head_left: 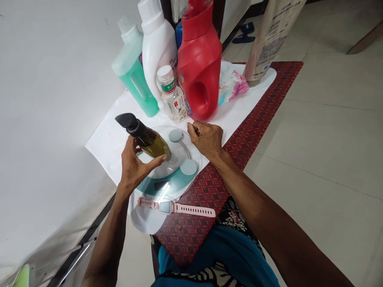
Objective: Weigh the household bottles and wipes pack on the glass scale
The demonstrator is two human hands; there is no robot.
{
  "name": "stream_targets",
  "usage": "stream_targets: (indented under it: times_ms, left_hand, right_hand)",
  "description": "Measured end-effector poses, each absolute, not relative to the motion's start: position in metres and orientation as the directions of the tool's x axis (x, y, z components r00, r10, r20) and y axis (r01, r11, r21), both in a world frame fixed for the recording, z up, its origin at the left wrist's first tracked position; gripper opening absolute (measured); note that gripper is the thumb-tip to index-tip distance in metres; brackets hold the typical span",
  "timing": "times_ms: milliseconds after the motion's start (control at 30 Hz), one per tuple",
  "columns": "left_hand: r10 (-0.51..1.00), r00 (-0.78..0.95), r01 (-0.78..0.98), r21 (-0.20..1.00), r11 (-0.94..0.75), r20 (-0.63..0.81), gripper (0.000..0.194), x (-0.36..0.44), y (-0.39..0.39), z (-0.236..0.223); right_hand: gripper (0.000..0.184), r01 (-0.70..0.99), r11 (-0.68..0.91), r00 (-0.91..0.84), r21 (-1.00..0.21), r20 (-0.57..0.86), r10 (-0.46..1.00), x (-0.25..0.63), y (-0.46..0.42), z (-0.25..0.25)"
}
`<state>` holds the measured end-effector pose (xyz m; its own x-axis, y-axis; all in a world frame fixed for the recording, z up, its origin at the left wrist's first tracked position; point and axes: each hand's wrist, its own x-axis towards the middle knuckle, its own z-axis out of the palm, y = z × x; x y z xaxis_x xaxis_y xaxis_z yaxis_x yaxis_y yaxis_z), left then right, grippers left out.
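A dark pump bottle (154,143) with a black pump head and greenish liquid sits on a round glass scale (179,185). Around the bottle's lower part my left hand (134,163) is closed, thumb on the near side and fingers behind. My right hand (206,137) is curled into a fist at the scale's right rim, in front of a red jug, with nothing visible in it. Just below the scale lies a pink-strapped smartwatch (164,207), stretched out flat. The scale's dark display is partly covered by glare.
Behind the scale stand a green-liquid bottle (136,67), a white jug (158,44), a small clear bottle (172,95) and the red jug (200,59). A pink packet (235,85) and a tall beige bottle (266,44) are farther right. White cloth partly covers the red patterned table (191,223).
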<state>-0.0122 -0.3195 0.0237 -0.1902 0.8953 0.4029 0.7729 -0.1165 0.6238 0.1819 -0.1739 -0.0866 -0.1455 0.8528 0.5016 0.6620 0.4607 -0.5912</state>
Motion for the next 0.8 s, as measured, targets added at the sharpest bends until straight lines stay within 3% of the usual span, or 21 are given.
stream_targets:
  times_ms: [333,600,800]
  left_hand:
    - [0.724,-0.436,0.706,0.702,-0.092,0.534,0.078,-0.064,-0.273,0.038]
    - [0.677,-0.505,0.721,0.693,-0.011,0.536,0.079,-0.092,-0.206,0.028]
    - [0.718,-0.447,0.755,0.656,-0.017,0.533,0.071,-0.078,-0.172,0.008]
  right_hand:
    - [0.044,0.643,0.497,-0.193,-0.583,0.504,0.842,0.183,-0.174,-0.081]
    - [0.042,0.647,0.508,-0.202,-0.569,0.514,0.833,0.183,-0.173,-0.079]
    - [0.044,0.646,0.540,-0.188,-0.539,0.574,0.797,0.182,-0.172,-0.083]
